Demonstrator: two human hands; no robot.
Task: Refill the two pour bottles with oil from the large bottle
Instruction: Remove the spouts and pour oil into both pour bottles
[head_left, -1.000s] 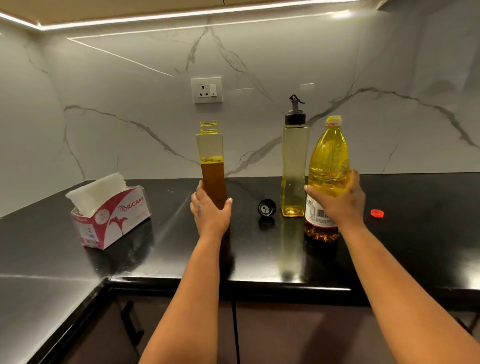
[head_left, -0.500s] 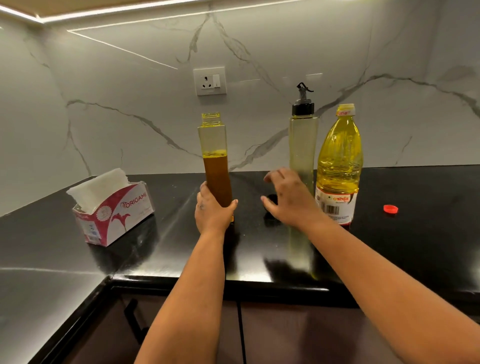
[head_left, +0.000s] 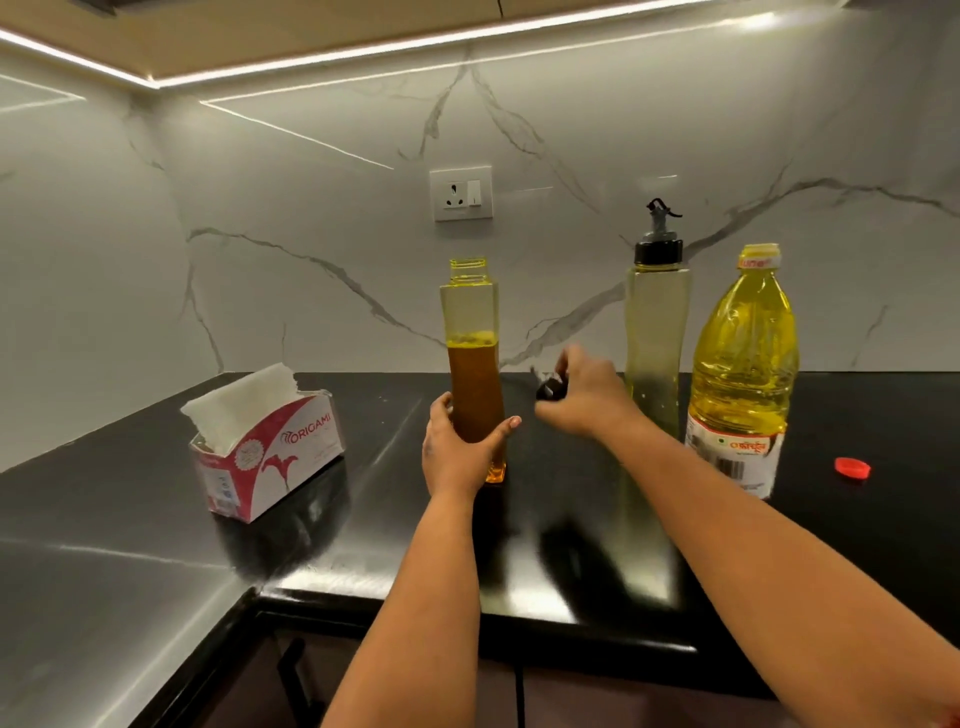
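An uncapped tall pour bottle stands on the black counter, more than half full of amber oil. My left hand grips its lower part. Just right of it, my right hand holds the black pour cap a little above the counter. A second pour bottle with its black spout cap on stands behind my right hand, with little oil in it. The large yellow oil bottle stands open at the right.
A red bottle cap lies on the counter at the far right. A tissue box sits at the left. A wall socket is on the marble backsplash. The counter's front edge runs just below my forearms.
My right hand let go of the large bottle, moved left to the black cap on the counter and picked it up. My left hand kept its grip on the uncapped bottle.
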